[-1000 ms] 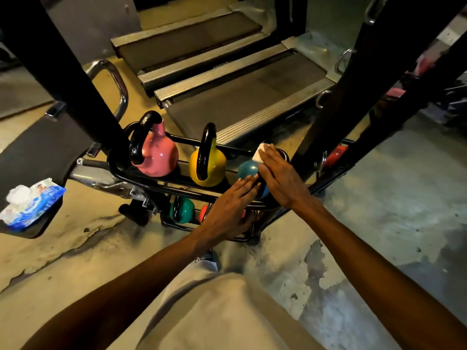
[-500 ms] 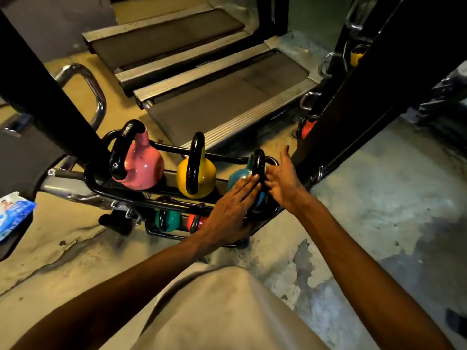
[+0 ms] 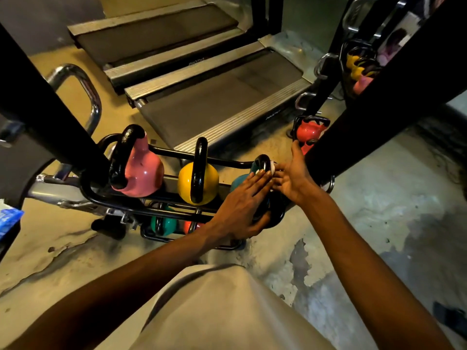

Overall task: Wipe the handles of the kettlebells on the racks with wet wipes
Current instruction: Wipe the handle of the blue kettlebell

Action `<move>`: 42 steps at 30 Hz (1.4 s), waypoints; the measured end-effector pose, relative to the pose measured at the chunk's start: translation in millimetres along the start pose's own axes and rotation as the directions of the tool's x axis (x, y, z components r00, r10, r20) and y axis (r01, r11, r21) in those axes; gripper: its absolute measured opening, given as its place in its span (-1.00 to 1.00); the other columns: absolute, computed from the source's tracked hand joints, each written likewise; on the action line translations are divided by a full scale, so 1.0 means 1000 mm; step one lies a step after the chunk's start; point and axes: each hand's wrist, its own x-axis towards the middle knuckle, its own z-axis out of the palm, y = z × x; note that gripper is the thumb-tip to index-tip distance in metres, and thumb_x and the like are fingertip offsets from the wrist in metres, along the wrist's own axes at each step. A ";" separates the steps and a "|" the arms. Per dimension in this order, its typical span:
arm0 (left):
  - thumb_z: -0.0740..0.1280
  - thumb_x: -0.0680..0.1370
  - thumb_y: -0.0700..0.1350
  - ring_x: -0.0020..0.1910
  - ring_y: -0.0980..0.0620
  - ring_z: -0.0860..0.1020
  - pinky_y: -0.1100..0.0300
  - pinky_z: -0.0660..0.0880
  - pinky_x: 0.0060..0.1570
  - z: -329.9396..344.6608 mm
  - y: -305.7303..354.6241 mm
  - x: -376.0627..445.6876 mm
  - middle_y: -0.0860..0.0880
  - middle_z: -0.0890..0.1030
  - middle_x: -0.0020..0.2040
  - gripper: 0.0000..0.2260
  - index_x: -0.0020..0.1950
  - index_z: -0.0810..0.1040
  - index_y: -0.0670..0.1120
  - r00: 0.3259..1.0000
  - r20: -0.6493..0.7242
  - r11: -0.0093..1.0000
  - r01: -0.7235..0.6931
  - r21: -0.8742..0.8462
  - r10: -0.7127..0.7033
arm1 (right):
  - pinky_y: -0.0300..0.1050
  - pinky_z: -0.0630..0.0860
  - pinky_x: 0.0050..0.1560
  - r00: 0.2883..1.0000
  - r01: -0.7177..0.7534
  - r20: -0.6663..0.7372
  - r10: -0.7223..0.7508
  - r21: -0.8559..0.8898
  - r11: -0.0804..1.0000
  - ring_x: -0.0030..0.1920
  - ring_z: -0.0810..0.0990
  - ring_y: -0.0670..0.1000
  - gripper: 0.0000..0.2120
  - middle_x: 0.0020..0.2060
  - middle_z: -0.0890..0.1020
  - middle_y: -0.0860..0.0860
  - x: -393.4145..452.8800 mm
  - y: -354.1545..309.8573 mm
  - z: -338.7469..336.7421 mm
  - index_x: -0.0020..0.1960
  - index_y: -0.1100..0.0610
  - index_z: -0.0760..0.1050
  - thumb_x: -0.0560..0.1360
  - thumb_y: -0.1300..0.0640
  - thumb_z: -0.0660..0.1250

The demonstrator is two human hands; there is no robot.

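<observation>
A black tube rack on the floor carries a pink kettlebell, a yellow kettlebell and a teal kettlebell, all with black handles. My left hand lies flat on the teal one, its straight fingers reaching the handle. My right hand comes in from the right and holds a white wet wipe against that handle; most of the wipe is hidden. On the lower tier sit a green kettlebell and a red one.
A thick black post rises just right of my right hand, another at the left. A red kettlebell sits behind the right post. Two treadmill decks lie beyond. A blue wipes pack shows at the left edge.
My right hand has moved from the top of the teal kettlebell's handle to its right side, taking the wipe with it. My left hand has slid up toward the handle. The view has shifted right.
</observation>
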 end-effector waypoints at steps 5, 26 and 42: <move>0.29 0.64 0.07 0.69 -0.11 0.06 -0.08 -0.01 0.67 -0.005 -0.003 0.006 -0.18 0.19 0.67 -0.36 0.65 0.25 -0.19 1.000 -0.009 1.000 -0.022 -0.020 0.021 | -0.10 0.51 -0.05 0.995 0.045 -0.075 -0.059 -0.180 0.983 -0.05 0.62 0.04 -0.03 0.07 0.68 0.18 0.012 0.000 0.009 0.32 0.30 0.55 0.59 -0.51 -0.15; 0.35 0.61 0.00 0.68 -0.07 0.13 -0.04 0.04 0.67 0.005 -0.013 0.016 -0.16 0.32 0.62 -0.44 0.55 0.42 -0.22 0.995 -0.097 0.994 0.007 -0.112 -0.018 | 0.11 0.33 0.43 0.966 0.164 0.025 -0.258 -0.831 0.531 0.38 0.55 0.14 0.11 0.32 0.65 0.07 0.030 -0.039 0.026 0.20 0.00 0.71 0.40 -0.65 -0.38; 0.36 0.59 -0.05 0.67 -0.10 0.16 -0.14 0.18 0.62 0.010 -0.015 0.015 -0.18 0.35 0.60 -0.46 0.53 0.45 -0.23 0.990 -0.139 0.991 0.005 -0.135 -0.024 | 0.07 0.51 0.17 0.940 0.275 0.223 -0.259 -0.942 0.190 -0.01 0.66 0.07 0.11 0.04 0.73 0.12 0.029 -0.047 0.027 0.08 0.15 0.72 0.41 -0.62 -0.32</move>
